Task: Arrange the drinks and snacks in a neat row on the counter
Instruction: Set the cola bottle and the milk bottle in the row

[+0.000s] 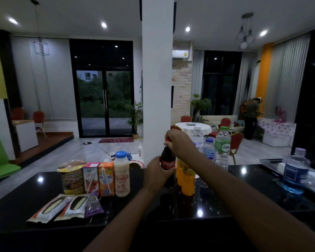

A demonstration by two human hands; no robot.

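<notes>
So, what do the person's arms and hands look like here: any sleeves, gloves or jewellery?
Both forearms are bare as far as the frame shows, with no sleeves in view. The left hand and right hand wear no gloves, and no watch, ring or bracelet is visible in this dim view.

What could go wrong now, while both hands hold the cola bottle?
The cola bottle stands against the orange juice bottle, so moving it may tip the juice. The right hand grips only the cap, which may slip. The left hand may bump the milk bottle.
</notes>
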